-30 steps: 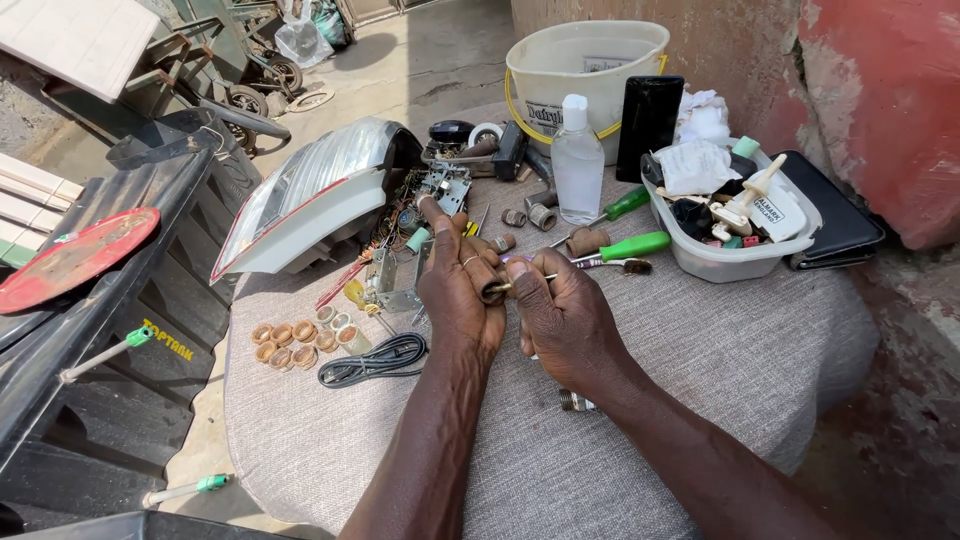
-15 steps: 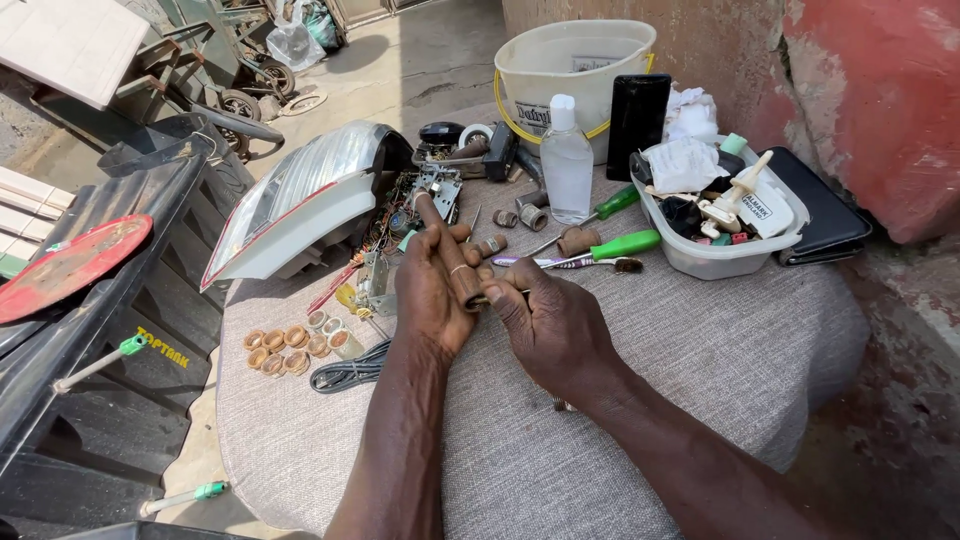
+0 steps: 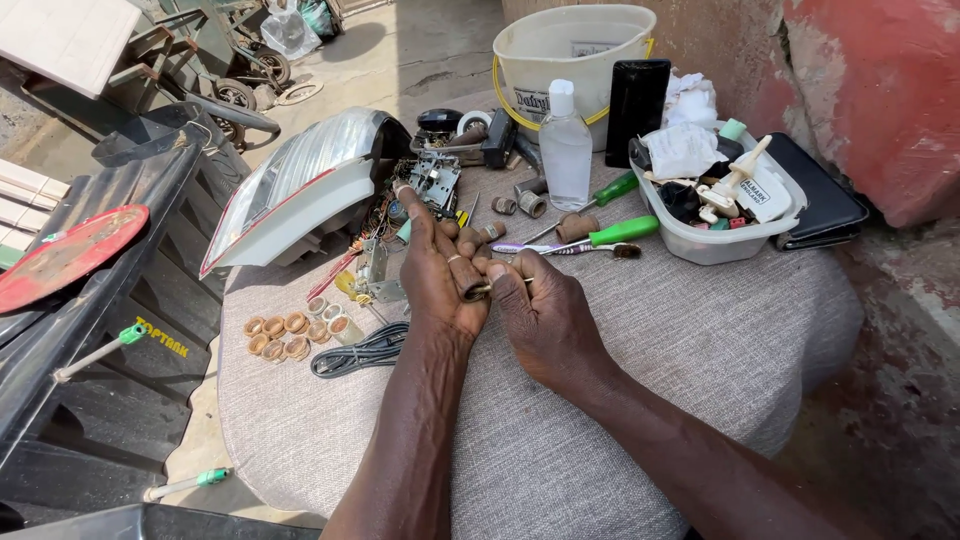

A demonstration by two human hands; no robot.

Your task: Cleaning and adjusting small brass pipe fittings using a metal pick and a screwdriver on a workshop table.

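Resting together over a grey cloth-covered table (image 3: 700,380), the left hand (image 3: 440,275) and the right hand (image 3: 545,315) meet at a small brown cylinder-shaped part (image 3: 470,282). The left fingers are curled closed around this part, with the index finger stretched forward, and the right fingers are closed in a pinch on a thin metal piece (image 3: 500,287) that touches the part; what the piece is exactly, I cannot tell. Just beyond the hands lie more brown cylinders (image 3: 575,227) and a screwdriver with green handle (image 3: 622,232). Behind them stands a clear plastic bottle (image 3: 566,150), beside a black phone-like slab (image 3: 635,110) that leans on a cream bucket (image 3: 570,50). To the right, a translucent tub (image 3: 700,245) holds rags and small things. To the left of the hands are a group of copper-coloured rings (image 3: 285,335), a coiled black cable (image 3: 355,352), a small metal frame (image 3: 378,275) and a car tail lamp (image 3: 300,195) with red edge. A green-tipped tool (image 3: 95,352) rests on the black plastic object (image 3: 100,330) at the far left.
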